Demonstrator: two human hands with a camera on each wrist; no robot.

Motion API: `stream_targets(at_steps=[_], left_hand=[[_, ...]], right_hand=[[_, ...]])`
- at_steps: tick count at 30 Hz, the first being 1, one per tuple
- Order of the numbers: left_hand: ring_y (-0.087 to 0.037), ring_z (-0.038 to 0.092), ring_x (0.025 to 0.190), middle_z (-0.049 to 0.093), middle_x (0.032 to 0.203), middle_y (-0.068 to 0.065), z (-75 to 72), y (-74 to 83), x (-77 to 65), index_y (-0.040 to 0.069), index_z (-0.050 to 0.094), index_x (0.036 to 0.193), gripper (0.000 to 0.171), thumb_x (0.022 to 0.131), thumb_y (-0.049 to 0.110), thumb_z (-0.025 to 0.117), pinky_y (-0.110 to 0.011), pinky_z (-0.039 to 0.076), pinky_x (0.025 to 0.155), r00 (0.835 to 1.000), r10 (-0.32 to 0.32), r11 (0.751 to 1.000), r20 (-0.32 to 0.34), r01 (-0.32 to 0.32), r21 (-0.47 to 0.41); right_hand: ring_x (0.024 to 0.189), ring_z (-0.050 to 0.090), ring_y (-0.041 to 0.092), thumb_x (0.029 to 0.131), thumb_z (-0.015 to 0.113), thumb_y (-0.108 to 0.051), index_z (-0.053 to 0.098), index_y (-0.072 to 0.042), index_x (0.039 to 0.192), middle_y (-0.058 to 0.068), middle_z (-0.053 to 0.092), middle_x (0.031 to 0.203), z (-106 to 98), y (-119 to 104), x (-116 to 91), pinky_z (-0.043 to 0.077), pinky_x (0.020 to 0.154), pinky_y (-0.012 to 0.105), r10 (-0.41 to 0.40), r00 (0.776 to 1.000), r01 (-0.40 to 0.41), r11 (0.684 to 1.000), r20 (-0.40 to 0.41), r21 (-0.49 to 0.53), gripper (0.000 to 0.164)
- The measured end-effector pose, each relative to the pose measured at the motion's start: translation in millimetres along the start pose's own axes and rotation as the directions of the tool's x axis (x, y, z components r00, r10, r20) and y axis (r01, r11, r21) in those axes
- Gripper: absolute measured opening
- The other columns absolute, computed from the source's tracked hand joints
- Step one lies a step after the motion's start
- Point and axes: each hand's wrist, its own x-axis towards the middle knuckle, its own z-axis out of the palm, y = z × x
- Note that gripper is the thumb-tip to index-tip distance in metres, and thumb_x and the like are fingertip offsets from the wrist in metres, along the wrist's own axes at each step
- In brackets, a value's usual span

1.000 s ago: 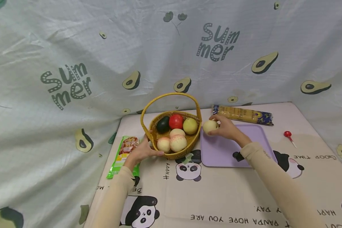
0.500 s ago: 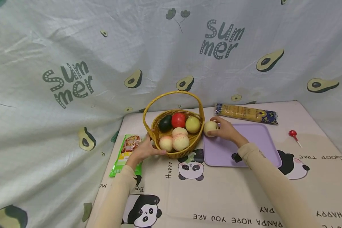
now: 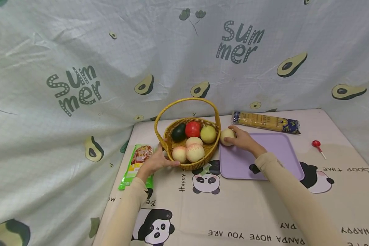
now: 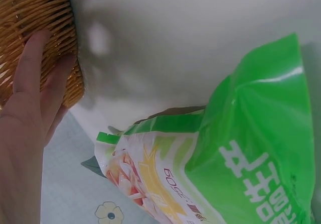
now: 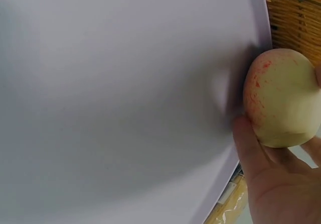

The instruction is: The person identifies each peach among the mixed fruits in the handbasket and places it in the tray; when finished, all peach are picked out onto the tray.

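A yellow wicker basket (image 3: 209,157) with a tall handle holds a dark avocado (image 3: 178,132), a red round fruit (image 3: 192,130), a yellow-green pear-like fruit (image 3: 208,134) and several peaches (image 3: 195,152). My left hand (image 3: 156,162) rests against the basket's left side, its thumb along the front and its fingers lying fairly straight on the wicker in the left wrist view. Between the thumb and fingers of my right hand (image 3: 244,140) is a pale peach (image 5: 283,98) with red flecks. That peach is over the left edge of the purple tray (image 3: 243,167), right beside the basket.
Left of the basket lies a green food packet (image 3: 136,167). Behind the tray is a long pack of dry noodles (image 3: 265,122), and a red lollipop (image 3: 316,145) lies to its right. A printed curtain (image 3: 172,51) hangs along the table's back edge.
The peach in my right hand has shifted slightly left toward the basket and a touch upward in the view. The left hand stays at the basket, and the head view has shifted a little.
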Motion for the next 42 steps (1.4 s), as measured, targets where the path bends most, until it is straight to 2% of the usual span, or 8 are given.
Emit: stream_targets(at_steps=[8, 20, 26, 29, 33, 36, 39, 42], left_hand=[[-0.034, 0.011, 0.162, 0.017, 0.173, -0.013, 0.7, -1.2, 1.9, 0.016, 0.005, 0.166, 0.126, 0.077, 0.025, 0.095, -0.064, 0.007, 0.129, 1.000, 0.015, 1.000, -0.006, -0.015, -0.004], [-0.034, 0.012, 0.162, 0.018, 0.172, -0.013, -0.4, 0.7, 1.8, 0.018, 0.005, 0.166, 0.128, 0.076, 0.028, 0.095, -0.063, 0.007, 0.130, 1.000, -0.003, 1.000, -0.004, 0.003, 0.003], [-0.035, 0.012, 0.162, 0.018, 0.172, -0.012, -0.6, -1.1, 1.9, 0.018, 0.005, 0.166, 0.127, 0.077, 0.027, 0.095, -0.065, 0.008, 0.129, 1.000, 0.010, 1.000, 0.001, -0.010, -0.009], [-0.036, 0.011, 0.162, 0.017, 0.173, -0.012, -0.2, -1.8, 1.4, 0.017, 0.005, 0.166, 0.127, 0.077, 0.027, 0.094, -0.066, 0.008, 0.129, 1.000, 0.016, 1.000, 0.000, -0.016, -0.008], [-0.036, 0.012, 0.162, 0.017, 0.173, -0.013, 0.2, -1.5, 0.1, 0.017, 0.004, 0.166, 0.127, 0.077, 0.027, 0.094, -0.066, 0.009, 0.128, 1.000, 0.011, 1.000, 0.001, -0.011, -0.001], [-0.036, 0.012, 0.162, 0.017, 0.173, -0.012, 0.3, -0.9, -0.3, 0.017, 0.004, 0.166, 0.127, 0.077, 0.027, 0.094, -0.065, 0.009, 0.129, 1.000, 0.013, 1.000, -0.003, -0.013, 0.001], [-0.036, 0.012, 0.162, 0.017, 0.173, -0.012, 0.1, -0.1, -0.9, 0.017, 0.003, 0.166, 0.127, 0.078, 0.027, 0.094, -0.064, 0.010, 0.129, 1.000, 0.010, 1.000, -0.004, -0.010, 0.004], [-0.037, 0.013, 0.161, 0.017, 0.173, -0.014, 0.0, -0.8, -1.2, 0.017, 0.002, 0.167, 0.127, 0.078, 0.027, 0.093, -0.065, 0.010, 0.129, 1.000, 0.001, 1.000, -0.001, -0.001, 0.002]], right_hand=[[0.131, 0.052, 0.053, 0.101, 0.063, -0.038, 0.026, 0.005, 0.159, 0.038, 0.042, 0.153, 1, -3, 1, 0.046, 0.109, 0.063, 0.012, 1.000, -0.011, 1.000, 0.010, -0.005, 0.082], [0.120, 0.056, 0.049, 0.095, 0.070, -0.032, 0.030, 0.010, 0.155, 0.040, 0.046, 0.146, -1, -3, 0, 0.051, 0.099, 0.060, -0.032, 0.999, 0.032, 0.999, -0.008, -0.030, 0.084], [0.119, 0.056, 0.048, 0.094, 0.071, -0.032, 0.031, 0.010, 0.156, 0.039, 0.048, 0.145, -4, -6, 0, 0.051, 0.100, 0.059, -0.033, 0.999, 0.032, 0.999, -0.010, -0.037, 0.084], [0.129, 0.051, 0.052, 0.095, 0.070, -0.033, 0.031, 0.008, 0.156, 0.040, 0.043, 0.149, -7, -11, -1, 0.046, 0.106, 0.064, -0.040, 0.999, 0.039, 0.998, -0.029, -0.059, 0.084], [0.140, 0.042, 0.053, 0.099, 0.065, -0.040, 0.040, 0.004, 0.154, 0.036, 0.040, 0.154, -15, -35, -5, 0.040, 0.112, 0.069, -0.058, 0.996, 0.045, 0.985, -0.074, -0.169, 0.075], [0.129, 0.054, 0.048, 0.100, 0.062, -0.044, 0.056, 0.001, 0.141, 0.030, 0.051, 0.144, -21, -69, -12, 0.049, 0.103, 0.066, -0.102, 0.991, 0.074, 0.953, -0.082, -0.295, 0.061], [0.113, 0.064, 0.041, 0.100, 0.061, -0.044, 0.065, -0.001, 0.128, 0.024, 0.061, 0.131, -23, -106, -19, 0.056, 0.091, 0.059, -0.156, 0.987, 0.135, 0.917, -0.028, -0.377, 0.051], [0.114, 0.066, 0.036, 0.100, 0.062, -0.046, 0.065, -0.004, 0.130, 0.020, 0.064, 0.131, -17, -139, -22, 0.056, 0.094, 0.056, -0.190, 0.979, 0.205, 0.892, 0.077, -0.402, 0.052]])
